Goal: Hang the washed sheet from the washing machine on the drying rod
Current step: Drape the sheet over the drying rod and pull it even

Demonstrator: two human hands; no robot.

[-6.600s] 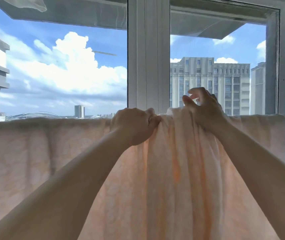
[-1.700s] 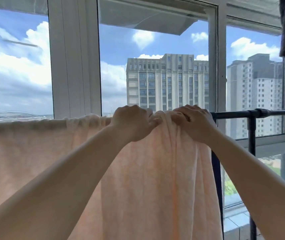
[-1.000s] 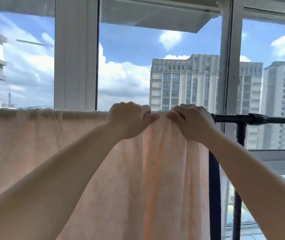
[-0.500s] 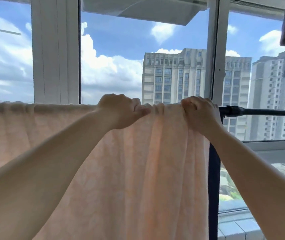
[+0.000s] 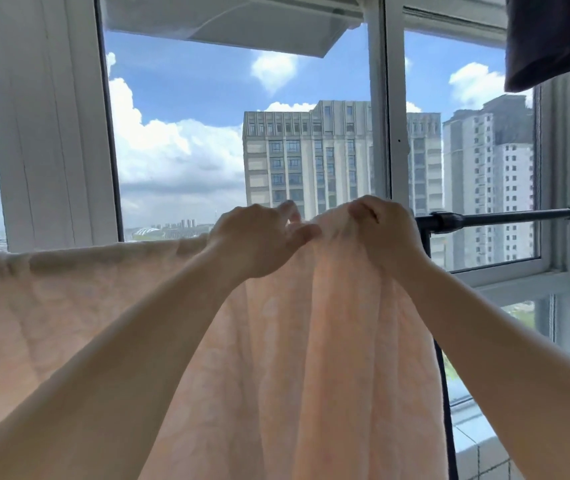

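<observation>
A pale peach sheet (image 5: pixel 79 299) hangs over the black drying rod (image 5: pixel 505 215), draped from the far left to just left of the rod's upright. My left hand (image 5: pixel 259 239) pinches the sheet's top fold between thumb and fingers. My right hand (image 5: pixel 385 232) grips a bunched part of the sheet beside it and holds it lifted a little above rod height. The hands are close together, with a raised hump of cloth between them. The bare end of the rod sticks out to the right.
White window frames (image 5: pixel 48 126) stand right behind the rod, with tall buildings outside. A dark garment (image 5: pixel 553 39) hangs at the top right. The rack's black upright (image 5: pixel 448 393) runs down along the sheet's right edge, above a tiled sill (image 5: pixel 480 448).
My hands have drawn closer together and my right hand has lifted the bunched cloth up off the rod. The view has shifted slightly left and down.
</observation>
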